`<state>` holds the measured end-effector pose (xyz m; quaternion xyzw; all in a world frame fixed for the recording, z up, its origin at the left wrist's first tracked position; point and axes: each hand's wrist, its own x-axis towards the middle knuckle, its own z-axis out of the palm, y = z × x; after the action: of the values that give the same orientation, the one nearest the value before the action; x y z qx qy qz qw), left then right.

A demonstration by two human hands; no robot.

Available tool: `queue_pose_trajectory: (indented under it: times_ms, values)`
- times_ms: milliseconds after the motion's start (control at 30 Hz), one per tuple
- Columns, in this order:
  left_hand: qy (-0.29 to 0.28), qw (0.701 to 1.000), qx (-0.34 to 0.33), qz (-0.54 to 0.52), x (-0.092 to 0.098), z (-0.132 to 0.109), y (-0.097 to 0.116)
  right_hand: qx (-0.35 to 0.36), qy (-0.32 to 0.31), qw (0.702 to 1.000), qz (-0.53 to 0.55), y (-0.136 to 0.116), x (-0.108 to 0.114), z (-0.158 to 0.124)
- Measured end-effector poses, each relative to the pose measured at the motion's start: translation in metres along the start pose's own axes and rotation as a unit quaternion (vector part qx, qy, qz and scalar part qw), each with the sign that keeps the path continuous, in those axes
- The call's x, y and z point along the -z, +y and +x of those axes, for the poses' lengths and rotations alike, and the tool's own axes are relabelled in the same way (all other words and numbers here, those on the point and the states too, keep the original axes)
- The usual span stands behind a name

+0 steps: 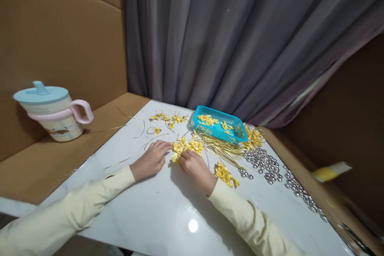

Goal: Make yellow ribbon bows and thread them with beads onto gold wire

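Note:
A heap of small yellow ribbon bows [195, 146] lies on the white marbled tabletop between my hands. My left hand [152, 161] rests at the heap's left edge, its index finger stretched out to touch the bows and the other fingers loosely bent; I see nothing held in it. At the front of the heap, my right hand [196, 169] has its fingers bunched and closed on a yellow bow, with the fingertips partly hidden. A smaller group of yellow bows [225, 175] lies just right of my right wrist. Behind the heap are gold twist ties [223, 149].
A blue plastic basket [220, 138] holding some bows stands at the back. Silver metal rings [264, 162] spread along the right side. Bows with wires [169, 118] lie back left. A lidded cup [58, 118] stands on cardboard at left; a curtain [204, 40] hangs behind.

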<state>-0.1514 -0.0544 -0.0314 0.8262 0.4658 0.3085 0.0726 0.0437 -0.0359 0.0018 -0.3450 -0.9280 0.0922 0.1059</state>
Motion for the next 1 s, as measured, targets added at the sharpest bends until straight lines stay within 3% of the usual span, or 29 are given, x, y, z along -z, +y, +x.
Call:
queue_pose_trajectory:
  times_ms: [133,233,300,400,533,633,800,1000]
  values:
    - [-0.054,0.991,0.035,-0.118,0.003,0.001,0.013,-0.064,0.073,0.991,0.093,-0.003,0.015,-0.027]
    - [-0.137,0.935,0.099,-0.312,0.006,0.003,0.038,-0.092,0.109,0.975,0.173,-0.010,0.015,-0.040]
    - [-0.135,0.903,0.114,-0.391,0.005,0.003,0.055,-0.101,0.119,0.965,0.212,-0.013,0.010,-0.045]
    - [-0.105,0.898,0.174,-0.390,-0.001,0.003,0.067,-0.089,0.103,0.959,0.248,-0.010,0.006,-0.050]
    - [-0.096,0.906,0.215,-0.351,-0.007,0.001,0.064,-0.073,0.080,0.958,0.265,0.004,0.016,-0.059]
    - [-0.136,0.904,0.202,-0.350,-0.007,0.000,0.064,-0.040,0.099,0.963,0.246,0.010,0.029,-0.063]
    - [-0.229,0.906,0.145,-0.325,-0.003,-0.002,0.071,0.046,0.000,0.967,0.251,0.006,0.034,-0.064]
    - [-0.238,0.873,0.149,-0.398,-0.002,-0.008,0.067,0.030,-0.031,0.959,0.280,0.006,0.026,-0.067]
